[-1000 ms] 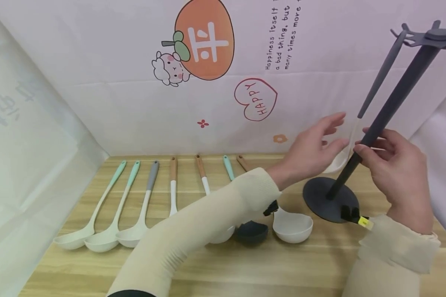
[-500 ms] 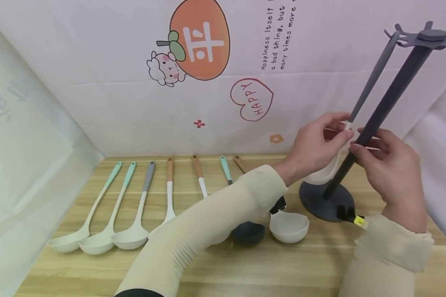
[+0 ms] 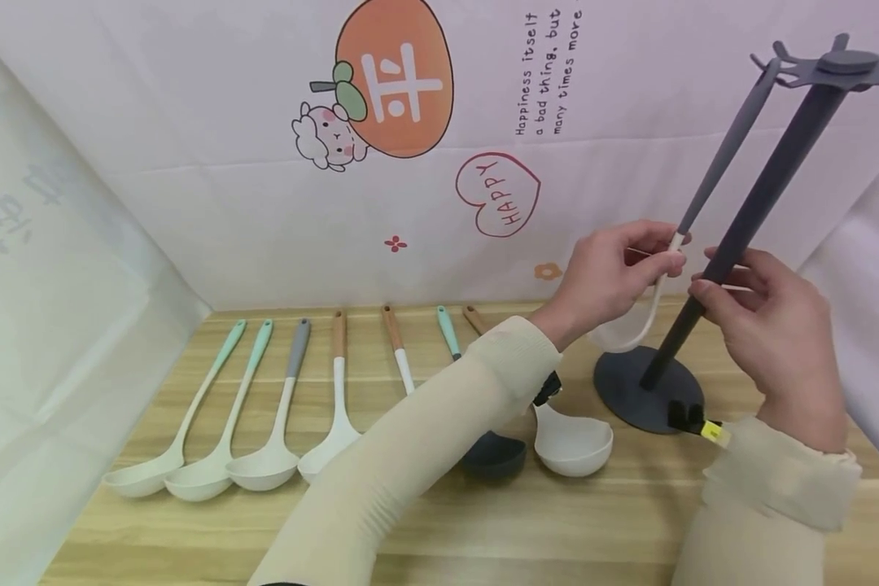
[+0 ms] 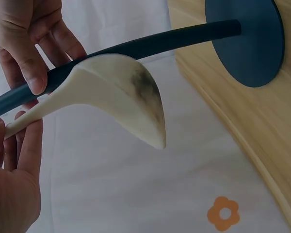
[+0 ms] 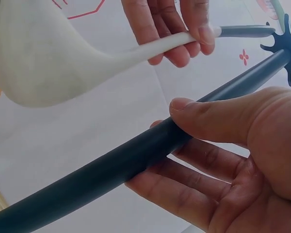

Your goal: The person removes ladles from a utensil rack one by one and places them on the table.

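A white ladle with a grey handle point(image 3: 725, 150) hangs by its top end from a hook of the dark utensil stand point(image 3: 762, 187). My left hand point(image 3: 608, 268) pinches the ladle's white shaft just below the grey part. In the left wrist view the ladle's bowl point(image 4: 111, 92) shows a dark smudge on its side. My right hand point(image 3: 776, 334) grips the stand's pole midway up, its thumb point(image 5: 208, 116) on the near side and fingers behind. The pole leans to the right in the head view, above its round base point(image 3: 630, 378).
Several ladles lie in a row on the wooden table point(image 3: 557, 529), among them a mint-handled ladle point(image 3: 198, 407), a grey-handled ladle point(image 3: 282, 407) and a brown-handled ladle point(image 3: 339, 382). Near the base lies a white ladle bowl point(image 3: 575, 446), beside a dark ladle bowl point(image 3: 494, 456). A printed white cloth point(image 3: 264, 228) stands behind.
My left hand has gone from open beside the ladle to pinching its shaft. The ladle's bowl has swung left, away from the pole. My right hand keeps its grip on the pole.
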`<state>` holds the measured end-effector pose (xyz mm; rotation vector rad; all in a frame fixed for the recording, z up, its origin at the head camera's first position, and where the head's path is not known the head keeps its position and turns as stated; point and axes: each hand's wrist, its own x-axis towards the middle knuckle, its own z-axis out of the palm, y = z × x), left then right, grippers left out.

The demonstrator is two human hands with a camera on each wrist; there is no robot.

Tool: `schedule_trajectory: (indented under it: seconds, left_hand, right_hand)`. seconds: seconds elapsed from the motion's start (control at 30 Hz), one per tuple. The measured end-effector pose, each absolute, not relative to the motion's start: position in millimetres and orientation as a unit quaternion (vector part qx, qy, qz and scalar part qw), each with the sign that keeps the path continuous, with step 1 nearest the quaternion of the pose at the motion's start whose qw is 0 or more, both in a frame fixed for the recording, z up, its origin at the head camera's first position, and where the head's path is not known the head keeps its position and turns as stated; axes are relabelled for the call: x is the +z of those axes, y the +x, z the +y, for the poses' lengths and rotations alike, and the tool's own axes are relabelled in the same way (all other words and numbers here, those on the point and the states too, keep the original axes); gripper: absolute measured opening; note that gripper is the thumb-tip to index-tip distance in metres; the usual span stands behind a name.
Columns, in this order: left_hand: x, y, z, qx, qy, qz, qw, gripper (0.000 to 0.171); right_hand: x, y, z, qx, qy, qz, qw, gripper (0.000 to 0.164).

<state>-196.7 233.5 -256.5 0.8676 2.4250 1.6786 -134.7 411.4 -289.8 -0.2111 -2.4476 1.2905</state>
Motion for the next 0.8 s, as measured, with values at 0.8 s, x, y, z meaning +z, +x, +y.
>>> schedule_trajectory:
  seconds: [0.8]
  left_hand:
    - [-250.4,-195.0,204.7,0.555,0.31,0.77,0.042,0.034]
  right_hand:
    - [-288.6,-135.9,402.3,0.43,-0.078,-0.882,0.177,0.039]
